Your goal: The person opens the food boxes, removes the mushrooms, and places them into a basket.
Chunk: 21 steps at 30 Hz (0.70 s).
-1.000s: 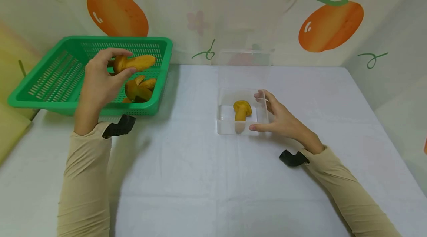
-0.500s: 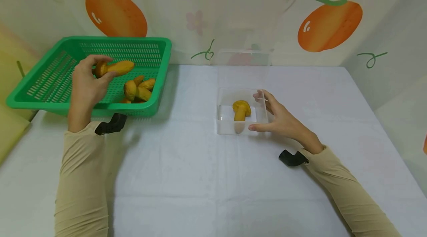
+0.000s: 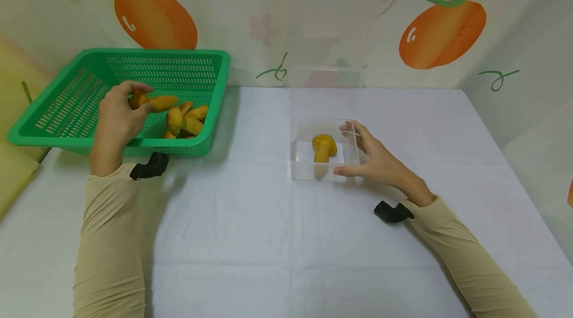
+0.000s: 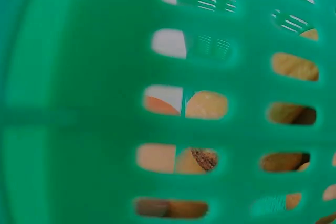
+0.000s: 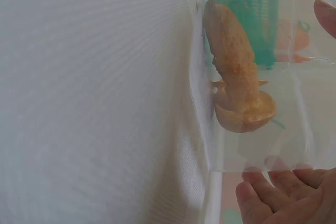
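Inside the green basket [image 3: 156,142], low over its floor, my left hand [image 3: 117,116] pinches a yellow-brown mushroom [image 3: 163,103] by its cap end, stem pointing right. Several more mushrooms [image 3: 174,120] lie piled in the basket's right front corner. In the left wrist view the basket wall [image 4: 105,77] covers most of the scene, and only bits show through its slots. My right hand [image 3: 382,161] grips the right side of a clear plastic box [image 3: 301,171], thumb in front and fingers behind. One mushroom [image 5: 244,108] lies in that box.
The box's clear lid [image 3: 327,91] stands raised at its back. A white cloth [image 3: 233,238] covers the table, and a printed curtain [image 3: 286,14] hangs behind it. Yellow fabric [image 3: 15,173] is at the left.
My left hand has moved left and down into the basket with the mushroom. The right hand and the box have stayed in place.
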Each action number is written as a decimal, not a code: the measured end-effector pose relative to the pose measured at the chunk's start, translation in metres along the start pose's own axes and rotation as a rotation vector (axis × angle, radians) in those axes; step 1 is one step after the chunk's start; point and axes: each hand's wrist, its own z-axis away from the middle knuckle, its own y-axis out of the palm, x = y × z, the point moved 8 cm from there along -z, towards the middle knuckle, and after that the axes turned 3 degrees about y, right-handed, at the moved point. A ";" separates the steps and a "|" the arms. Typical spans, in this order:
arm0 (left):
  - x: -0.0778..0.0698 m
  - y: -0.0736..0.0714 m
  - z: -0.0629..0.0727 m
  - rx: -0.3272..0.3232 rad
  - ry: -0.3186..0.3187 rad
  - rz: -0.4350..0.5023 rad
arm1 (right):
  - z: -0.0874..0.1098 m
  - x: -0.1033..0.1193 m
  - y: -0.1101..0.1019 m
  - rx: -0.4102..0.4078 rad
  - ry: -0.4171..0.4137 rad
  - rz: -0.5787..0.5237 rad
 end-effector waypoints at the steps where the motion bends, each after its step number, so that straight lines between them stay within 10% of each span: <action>1: -0.001 0.002 0.000 0.023 0.004 -0.003 | 0.000 0.000 0.000 0.001 -0.001 0.000; 9: -0.021 0.002 0.004 0.093 0.044 -0.012 | 0.000 0.001 0.000 0.004 -0.003 -0.007; 21: -0.097 0.015 0.025 0.081 0.252 0.145 | 0.000 0.000 -0.001 0.003 -0.002 -0.005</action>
